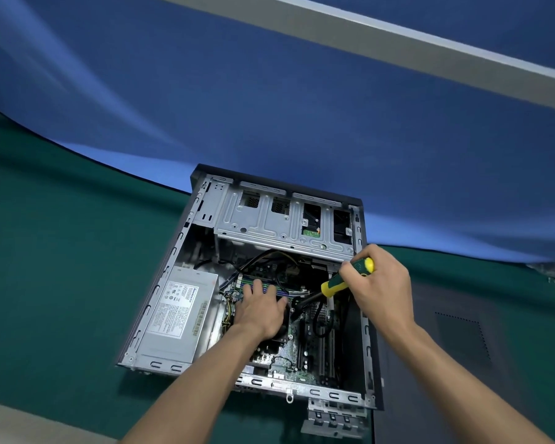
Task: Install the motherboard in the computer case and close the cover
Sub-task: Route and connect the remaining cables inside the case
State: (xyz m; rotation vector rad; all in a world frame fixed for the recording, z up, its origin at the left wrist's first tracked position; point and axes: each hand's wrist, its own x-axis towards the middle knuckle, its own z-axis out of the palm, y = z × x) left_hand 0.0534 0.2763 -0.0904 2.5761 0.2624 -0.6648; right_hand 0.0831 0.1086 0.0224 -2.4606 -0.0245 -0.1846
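The computer case (205,200) lies on its side on a green cloth-covered table (45,251), its open side facing up, and the motherboard (285,354) sits inside it on the case floor, with its green circuit surface and black expansion slots showing just below and to the right of the left hand's wrist. The left hand (260,312) rests palm down on the board, fingers (253,291) straight and slightly spread, their tips reaching the row of memory slots (269,288) at the board's far end; the black cooler under the palm is mostly hidden. The right hand (377,283) grips a green-and-yellow screwdriver (332,286), its fingers curled round the handle with the yellow butt end poking out beyond the knuckles. The dark shaft runs down and to the left from those fingers, and its tip meets the board just beside the left thumb; whether it sits in a screw cannot be told. To the left of the left hand's fingers lies the grey power supply (180,318) with its white label, and bundled cables (260,256) arc just beyond the fingertips. Beyond both hands, at the far end of the case, stands the metal drive cage (263,219). Under and to the right of the right forearm, a dark side panel (462,347) with a dotted vent patch lies flat on the table, apart from the case opening. A blue cloth backdrop (269,107) rises behind the table.
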